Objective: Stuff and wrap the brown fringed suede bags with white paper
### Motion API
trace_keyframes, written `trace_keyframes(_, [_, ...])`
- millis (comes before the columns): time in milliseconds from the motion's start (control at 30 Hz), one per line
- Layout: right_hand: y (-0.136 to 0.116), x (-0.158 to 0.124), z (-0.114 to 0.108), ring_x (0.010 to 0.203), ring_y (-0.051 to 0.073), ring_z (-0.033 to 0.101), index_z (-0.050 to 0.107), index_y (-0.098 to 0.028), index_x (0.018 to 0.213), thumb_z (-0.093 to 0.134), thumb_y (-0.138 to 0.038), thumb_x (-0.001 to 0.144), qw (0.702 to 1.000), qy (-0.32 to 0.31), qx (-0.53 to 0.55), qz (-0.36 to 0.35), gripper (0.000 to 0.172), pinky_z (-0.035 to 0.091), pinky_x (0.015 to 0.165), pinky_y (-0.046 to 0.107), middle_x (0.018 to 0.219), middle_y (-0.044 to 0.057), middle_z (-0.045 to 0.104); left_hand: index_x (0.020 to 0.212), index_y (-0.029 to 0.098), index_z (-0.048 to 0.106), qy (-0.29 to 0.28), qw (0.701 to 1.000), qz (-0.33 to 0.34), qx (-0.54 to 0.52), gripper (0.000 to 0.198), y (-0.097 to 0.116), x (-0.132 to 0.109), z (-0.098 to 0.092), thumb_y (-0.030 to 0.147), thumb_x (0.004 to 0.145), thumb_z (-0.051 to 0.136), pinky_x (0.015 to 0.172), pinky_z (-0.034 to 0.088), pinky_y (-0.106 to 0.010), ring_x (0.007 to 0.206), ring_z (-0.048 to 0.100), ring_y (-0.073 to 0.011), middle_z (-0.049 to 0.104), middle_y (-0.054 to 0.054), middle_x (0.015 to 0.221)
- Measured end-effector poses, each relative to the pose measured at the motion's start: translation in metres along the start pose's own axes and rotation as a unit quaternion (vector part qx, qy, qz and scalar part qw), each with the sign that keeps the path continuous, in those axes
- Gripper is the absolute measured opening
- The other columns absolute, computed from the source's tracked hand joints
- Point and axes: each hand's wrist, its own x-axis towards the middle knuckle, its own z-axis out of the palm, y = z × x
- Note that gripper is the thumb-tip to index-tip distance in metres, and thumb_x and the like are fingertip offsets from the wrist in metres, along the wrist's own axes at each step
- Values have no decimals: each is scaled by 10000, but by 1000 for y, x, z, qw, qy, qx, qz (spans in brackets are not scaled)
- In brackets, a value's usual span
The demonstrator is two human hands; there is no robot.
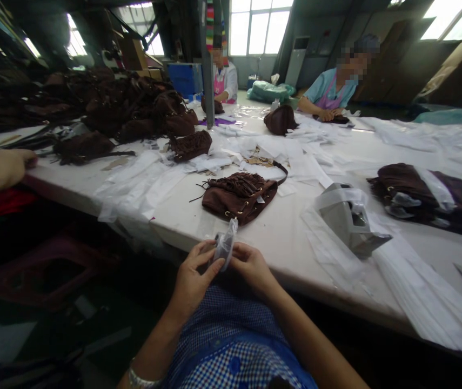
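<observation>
Grasping plastic-wrapped piece (226, 246) with left hand (198, 265) and right hand (252, 265).
White tag (260, 199) on brown bag (231, 203): too small for reading.

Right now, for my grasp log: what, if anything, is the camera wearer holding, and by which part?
A small plastic-wrapped piece: the left grip holds its lower left side; the right grip meets its right edge, hold unclear.

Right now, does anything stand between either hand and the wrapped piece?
Nothing visible does: the left hand holds the wrapped piece, the right hand is at its other side. The nearest brown bag lies beyond.
</observation>
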Motion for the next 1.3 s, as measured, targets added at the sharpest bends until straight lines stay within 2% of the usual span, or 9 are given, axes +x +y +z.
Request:
trace_keyframes(200, [-15, -1, 3, 969, 249, 690, 777, -213, 992, 770, -487, 749, 1000, -6, 10, 9, 366, 477, 998, 428, 991, 46, 757, 1124, 258, 746, -3, 1000, 12, -25, 301, 2, 1, 1, 377, 862, 657, 1093, 405, -349, 1218, 576, -241, 653, -56, 1248])
trace_keyframes(433, [-6, 3, 2, 840, 216, 711, 723, -184, 1085, 844, -391, 681, 996, 44, 62, 43, 470, 535, 846, 355, 919, 55, 759, 1148, 232, 733, -1, 999, -15, -51, 341, 2, 1, -2, 377, 846, 671, 1095, 407, -364, 1214, 597, -254, 688, -57, 1242])
trace_keyframes(667, [-6, 1, 1, 937, 211, 701, 712, -184, 1085, 805, -402, 743, 995, 50, 77, 46, 416, 526, 870, 320, 996, 66, 754, 1170, 209, 718, 26, 999, -23, -42, 384, -1, 0, 0, 376, 824, 706, 1056, 452, -369, 1173, 631, -264, 698, -73, 1238])
trace_keyframes(733, [-7, 0, 2, 946, 206, 698, 713, -190, 1095, 790, -416, 762, 994, 42, 86, 48, 410, 527, 881, 319, 1024, 65, 750, 1326, 202, 605, 29, 996, -45, -74, 559, -2, 1, -1, 373, 808, 727, 1003, 497, -385, 1098, 671, -260, 721, -87, 1183])
trace_keyframes(800, [-6, -3, 2, 948, 197, 695, 719, -185, 1082, 771, -447, 781, 991, 46, 114, 54, 403, 532, 888, 316, 1043, 70, 745, 1502, 233, 363, 30, 991, -62, -117, 811, -3, 3, -3, 354, 797, 746, 930, 540, -388, 1001, 707, -241, 746, -77, 1100])
trace_keyframes(900, [-4, -7, 5, 935, 178, 694, 736, -167, 1026, 767, -474, 780, 979, 58, 179, 75, 395, 541, 891, 300, 1029, 77, 742, 1562, 269, 143, 36, 986, -63, -149, 993, -3, 6, -7, 324, 787, 762, 901, 550, -379, 940, 721, -218, 754, -58, 1038])
trace_keyframes(1033, [0, -14, 11, 865, 148, 694, 733, -170, 1008, 851, -380, 699, 976, 63, 184, 98, 392, 535, 900, 279, 920, 48, 746, 1541, 251, 222, 35, 986, -71, -147, 946, -4, 6, -9, 327, 775, 772, 905, 548, -368, 938, 720, -218, 755, -60, 1026])
trace_keyframes(1200, [-3, -19, 17, 813, 139, 672, 722, -178, 944, 844, -370, 702, 987, 89, 117, 71, 332, 546, 851, 274, 883, 25, 731, 1512, 249, 299, 45, 989, -66, -127, 881, -5, 4, -7, 330, 771, 769, 933, 538, -377, 964, 715, -219, 753, -54, 1026])
trace_keyframes(1300, [-2, -18, 18, 790, 121, 660, 696, -173, 887, 844, -370, 703, 983, 93, 141, 68, 307, 559, 804, 247, 846, 10, 704, 1500, 236, 329, 48, 991, -58, -109, 854, -5, 5, -6, 334, 772, 764, 940, 535, -376, 962, 716, -217, 754, -53, 1014])
